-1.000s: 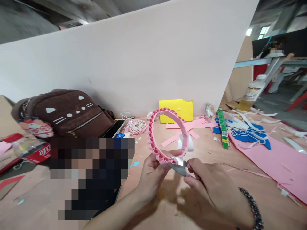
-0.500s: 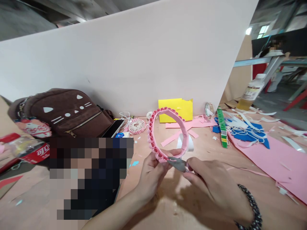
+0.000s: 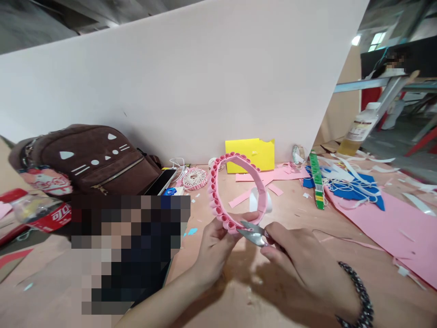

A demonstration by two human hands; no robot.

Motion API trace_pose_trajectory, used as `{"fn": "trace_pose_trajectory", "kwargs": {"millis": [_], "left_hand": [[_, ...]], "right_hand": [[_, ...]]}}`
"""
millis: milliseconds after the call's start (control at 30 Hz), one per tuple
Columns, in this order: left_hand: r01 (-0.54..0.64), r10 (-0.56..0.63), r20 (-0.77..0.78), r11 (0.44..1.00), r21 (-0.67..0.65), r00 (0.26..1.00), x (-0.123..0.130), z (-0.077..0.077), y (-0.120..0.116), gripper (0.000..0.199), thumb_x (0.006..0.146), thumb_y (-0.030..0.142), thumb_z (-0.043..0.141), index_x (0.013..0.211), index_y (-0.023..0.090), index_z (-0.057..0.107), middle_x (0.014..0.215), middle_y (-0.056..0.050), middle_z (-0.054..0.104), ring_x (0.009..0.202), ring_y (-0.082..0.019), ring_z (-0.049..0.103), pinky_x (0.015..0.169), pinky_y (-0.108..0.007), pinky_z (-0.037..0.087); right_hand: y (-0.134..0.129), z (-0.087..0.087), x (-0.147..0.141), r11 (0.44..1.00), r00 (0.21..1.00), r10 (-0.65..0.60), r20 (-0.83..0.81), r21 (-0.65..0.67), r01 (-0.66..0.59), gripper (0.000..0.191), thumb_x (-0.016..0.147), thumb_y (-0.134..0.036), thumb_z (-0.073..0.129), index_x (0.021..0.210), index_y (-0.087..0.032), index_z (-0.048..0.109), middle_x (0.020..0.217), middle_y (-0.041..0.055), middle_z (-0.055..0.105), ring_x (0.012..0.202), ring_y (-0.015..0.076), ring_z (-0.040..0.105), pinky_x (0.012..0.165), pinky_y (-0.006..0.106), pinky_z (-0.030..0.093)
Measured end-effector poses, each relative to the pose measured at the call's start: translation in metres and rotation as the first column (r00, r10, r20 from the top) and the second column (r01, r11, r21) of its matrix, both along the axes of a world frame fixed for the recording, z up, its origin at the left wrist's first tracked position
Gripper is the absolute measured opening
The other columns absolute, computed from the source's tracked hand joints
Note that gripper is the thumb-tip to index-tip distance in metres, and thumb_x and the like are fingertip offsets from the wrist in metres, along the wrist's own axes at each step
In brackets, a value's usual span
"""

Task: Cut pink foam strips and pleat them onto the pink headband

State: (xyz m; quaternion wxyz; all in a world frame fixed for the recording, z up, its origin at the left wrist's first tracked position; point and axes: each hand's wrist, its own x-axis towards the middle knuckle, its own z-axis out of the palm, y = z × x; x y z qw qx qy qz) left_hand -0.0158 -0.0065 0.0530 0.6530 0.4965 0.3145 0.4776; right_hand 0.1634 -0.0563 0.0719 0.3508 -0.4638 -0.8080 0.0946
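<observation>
A pink paper ring [image 3: 262,193] with small rolled loops along its outer edge stands upright above the table. My left hand [image 3: 218,243] is closed on its lower part, thumb in front and fingers behind. In my right hand [image 3: 297,255] is a pair of scissors [image 3: 254,238], its handles mostly covered by my fingers. The blades are parted, with their tips at the bottom of the ring, by the last loops. Behind the ring's lower right side, a white roll [image 3: 269,200] is partly hidden.
A brown backpack [image 3: 105,159], a cola bottle [image 3: 41,212] and a phone [image 3: 159,182] lie left. Yellow card [image 3: 252,155] leans on the white board [image 3: 211,82]. Pink sheet [image 3: 385,228], green packet [image 3: 317,182], blue paper [image 3: 372,182] and a drink bottle [image 3: 360,130] are right.
The scissor blades have opened at the ring's lower edge. The ring has shifted slightly left; both hands stay nearly in place.
</observation>
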Motion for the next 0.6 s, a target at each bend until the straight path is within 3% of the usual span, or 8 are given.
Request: {"fn": "trace_pose_trajectory", "kwargs": {"millis": [267, 367, 433, 500, 567, 600], "left_hand": [[-0.006, 0.006, 0.028, 1.0, -0.006, 1.0, 0.0, 0.0, 0.0, 0.013, 0.073, 0.029, 0.076, 0.079, 0.019, 0.072, 0.095, -0.008, 0.075, 0.1, -0.027, 0.066, 0.093, -0.039, 0.048], [0.002, -0.003, 0.044, 1.0, 0.024, 0.999, 0.003, 0.003, -0.001, 0.012, 0.073, 0.029, 0.075, 0.08, 0.019, 0.071, 0.094, -0.008, 0.075, 0.098, -0.026, 0.066, 0.092, -0.038, 0.049], [0.024, -0.027, 0.081, 0.999, 0.044, 0.996, 0.005, 0.005, -0.001, 0.013, 0.075, 0.031, 0.074, 0.079, 0.019, 0.07, 0.095, -0.007, 0.074, 0.096, -0.024, 0.067, 0.091, -0.038, 0.049], [0.05, -0.056, 0.127, 0.998, 0.047, 0.99, 0.008, 0.007, 0.0, 0.015, 0.077, 0.034, 0.072, 0.081, 0.019, 0.07, 0.098, -0.008, 0.074, 0.097, -0.024, 0.066, 0.091, -0.039, 0.049], [0.06, -0.064, 0.154, 0.998, 0.03, 0.986, 0.01, 0.007, 0.001, 0.018, 0.078, 0.036, 0.071, 0.086, 0.019, 0.069, 0.1, -0.008, 0.073, 0.097, -0.024, 0.066, 0.09, -0.039, 0.05], [0.057, -0.059, 0.157, 0.998, 0.019, 0.986, 0.011, 0.007, 0.002, 0.019, 0.079, 0.036, 0.071, 0.087, 0.019, 0.069, 0.1, -0.009, 0.072, 0.095, -0.024, 0.066, 0.088, -0.039, 0.051]], "right_hand": [[-0.001, 0.0, 0.001, 0.999, 0.999, -0.005, 0.032, 0.048, 0.003, 0.033, 0.101, -0.041, 0.031, 0.079, -0.022, 0.046, 0.058, -0.0033, 0.056, 0.049, 0.0118, 0.052, 0.048, 0.025, 0.031], [-0.001, 0.0, 0.001, 1.0, 0.999, -0.007, -0.048, 0.025, 0.008, 0.03, 0.1, -0.039, 0.033, 0.08, -0.022, 0.048, 0.058, -0.0037, 0.055, 0.049, 0.0111, 0.051, 0.048, 0.024, 0.032], [0.005, -0.001, 0.007, 0.996, 0.972, -0.092, -0.217, -0.006, 0.093, 0.029, 0.099, -0.041, 0.033, 0.082, -0.022, 0.048, 0.056, -0.0049, 0.051, 0.046, 0.0107, 0.047, 0.046, 0.023, 0.032], [0.02, -0.004, 0.019, 0.964, 0.899, -0.258, -0.353, -0.035, 0.263, 0.032, 0.099, -0.044, 0.029, 0.084, -0.022, 0.047, 0.054, -0.0054, 0.046, 0.043, 0.0112, 0.044, 0.045, 0.024, 0.032], [0.039, -0.01, 0.034, 0.894, 0.861, -0.445, -0.248, -0.064, 0.444, 0.036, 0.099, -0.046, 0.024, 0.084, -0.021, 0.046, 0.057, -0.0029, 0.049, 0.047, 0.0129, 0.048, 0.048, 0.026, 0.035], [0.049, -0.014, 0.041, 0.866, 0.865, -0.498, -0.062, -0.087, 0.493, 0.037, 0.099, -0.045, 0.024, 0.086, -0.02, 0.049, 0.064, 0.0003, 0.056, 0.054, 0.0146, 0.053, 0.053, 0.027, 0.037]]}}
